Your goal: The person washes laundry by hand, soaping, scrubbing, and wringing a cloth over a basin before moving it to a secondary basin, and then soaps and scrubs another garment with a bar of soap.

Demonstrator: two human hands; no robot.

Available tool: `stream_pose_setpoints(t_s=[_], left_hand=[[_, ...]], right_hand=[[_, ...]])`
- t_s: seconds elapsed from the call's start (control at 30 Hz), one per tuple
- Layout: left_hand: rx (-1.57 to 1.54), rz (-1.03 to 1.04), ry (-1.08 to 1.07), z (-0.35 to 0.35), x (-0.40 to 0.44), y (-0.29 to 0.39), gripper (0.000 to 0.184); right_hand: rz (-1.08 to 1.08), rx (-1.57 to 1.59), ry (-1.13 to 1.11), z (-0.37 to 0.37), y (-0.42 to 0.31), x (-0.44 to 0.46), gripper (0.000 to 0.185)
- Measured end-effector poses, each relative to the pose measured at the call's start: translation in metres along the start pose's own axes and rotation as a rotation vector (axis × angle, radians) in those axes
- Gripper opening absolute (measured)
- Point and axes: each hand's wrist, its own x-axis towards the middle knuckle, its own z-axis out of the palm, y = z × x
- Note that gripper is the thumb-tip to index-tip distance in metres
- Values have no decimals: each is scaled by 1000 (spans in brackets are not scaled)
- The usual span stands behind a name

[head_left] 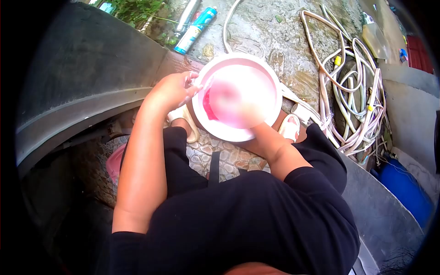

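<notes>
A round white basin (pixel 200 113) stands between my feet, holding whitish, washed-out contents that look like sudsy liquid. Inside it, along the left wall, shows a bright pink-red thing (pixel 210 106) whose kind I cannot make out. My left hand (pixel 175 90) is at the basin's left rim, its wet-looking fingers slightly bent and apart, with nothing visible in them. Down inside the basin is my right hand (pixel 250 112), smeared by motion and glare. Its fingers and anything they hold are hidden.
A tangled hose (pixel 350 82) lies on the right. A blue-and-white tube (pixel 195 30) and plants (pixel 133 13) are beyond the basin. Grey walls (pixel 91 59) flank me on both sides. A blue drum-like object (pixel 405 190) sits at right, a pink container (pixel 115 162) at left.
</notes>
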Motion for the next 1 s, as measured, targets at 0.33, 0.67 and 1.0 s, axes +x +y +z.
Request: stream_pose_setpoints(t_s=[0.33, 0.67, 1.0], left_hand=[[23, 53, 52, -4, 2, -8, 40], [-6, 7, -16, -3, -1, -6, 40], [-25, -30, -4, -5, -1, -1, 41]], right_hand=[[-49, -59, 316, -113, -64, -27, 57], [24, 137, -34, -125, -128, 11, 71], [249, -44, 58, -127, -47, 5, 59]])
